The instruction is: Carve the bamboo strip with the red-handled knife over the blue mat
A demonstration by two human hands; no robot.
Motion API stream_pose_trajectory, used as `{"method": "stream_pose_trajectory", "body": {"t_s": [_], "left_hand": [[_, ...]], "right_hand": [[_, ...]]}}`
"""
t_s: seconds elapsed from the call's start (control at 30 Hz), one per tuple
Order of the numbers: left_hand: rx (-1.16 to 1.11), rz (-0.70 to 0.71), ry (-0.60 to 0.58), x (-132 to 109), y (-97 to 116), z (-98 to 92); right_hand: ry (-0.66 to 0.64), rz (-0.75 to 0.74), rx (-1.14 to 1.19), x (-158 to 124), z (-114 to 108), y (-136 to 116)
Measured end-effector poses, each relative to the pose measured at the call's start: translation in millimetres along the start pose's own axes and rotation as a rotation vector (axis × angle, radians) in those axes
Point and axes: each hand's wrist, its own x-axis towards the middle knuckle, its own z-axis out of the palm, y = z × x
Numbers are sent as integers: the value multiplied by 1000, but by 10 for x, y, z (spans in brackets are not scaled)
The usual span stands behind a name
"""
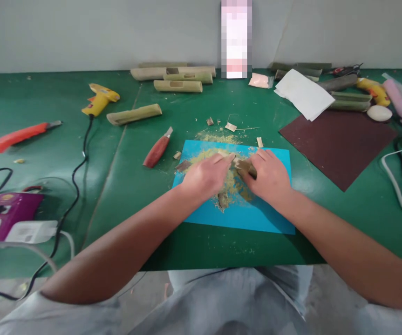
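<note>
My right hand is closed round a short piece of bamboo above a blue sheet. My left hand is closed in a pinch at the bamboo's left end; whatever lies between its fingertips is too small to make out. Yellowish sawdust is spread over the sheet under both hands. A small brown scrap lies in the dust, and another dark scrap rests by the sheet's left edge.
A red-handled knife lies left of the sheet. Farther left are a yellow glue gun, an orange cutter and a purple power strip with cords. Bamboo tubes line the back. Brown sandpaper and white paper lie right.
</note>
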Motion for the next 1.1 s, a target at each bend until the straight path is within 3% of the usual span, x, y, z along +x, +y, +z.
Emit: {"method": "stream_pose_trajectory", "body": {"t_s": [0.13, 0.27, 0.43, 0.57, 0.73, 0.87, 0.97, 1.1], "left_hand": [[12, -31, 25, 51, -43, 15], [-34, 38, 51, -38, -62, 26], [28, 18, 135, -75, -107, 43], [-36, 71, 92, -49, -82, 61], [-1, 40, 161, -55, -79, 71], [-37, 73, 100, -59, -64, 51], [-7, 1, 174, -42, -83, 11], [-41, -55, 177, -16, -98, -10]], "right_hand": [[-13, 42, 23, 0, -8, -4], [-13, 32, 18, -5, -18, -19], [-5, 26, -15, -6, -12, -28], [-1, 12, -30, -6, -5, -25], [13, 14, -8, -10, -1, -21], [7, 15, -19, -12, 1, -23], [9, 21, -33, -15, 4, -21], [2, 13, -32, -18, 3, -17]]}}
